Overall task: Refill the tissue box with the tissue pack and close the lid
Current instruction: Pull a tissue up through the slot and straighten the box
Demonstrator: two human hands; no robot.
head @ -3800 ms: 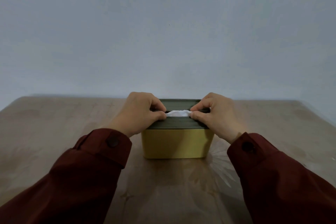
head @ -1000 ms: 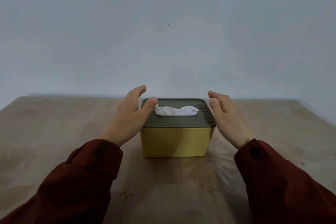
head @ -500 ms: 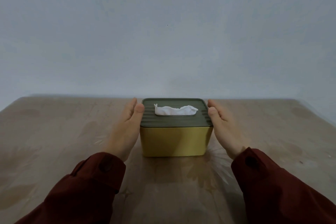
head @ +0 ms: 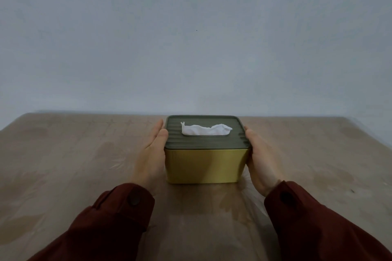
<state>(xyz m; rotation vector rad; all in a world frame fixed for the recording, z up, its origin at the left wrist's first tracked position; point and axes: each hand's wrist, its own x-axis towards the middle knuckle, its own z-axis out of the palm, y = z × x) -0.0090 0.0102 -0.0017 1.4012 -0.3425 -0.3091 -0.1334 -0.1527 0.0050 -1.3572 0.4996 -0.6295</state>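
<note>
A yellow tissue box (head: 204, 166) stands on the table with its dark green ribbed lid (head: 203, 141) seated flat on top. A white tissue (head: 205, 129) sticks up through the slot in the lid. My left hand (head: 153, 155) lies flat against the box's left side, fingers straight and together. My right hand (head: 262, 160) presses flat against the right side in the same way. The box is held between both palms. The tissue pack itself is hidden inside the box.
The box rests on a brown wooden table (head: 63, 165) with a faint pattern. A plain pale wall (head: 191, 38) rises right behind the table's far edge. Dark red sleeves cover both forearms.
Both hands left the tissue at the slot, spread apart, then came down and in until they press flat on the box's two sides. The tissue now stands free of the lid.
</note>
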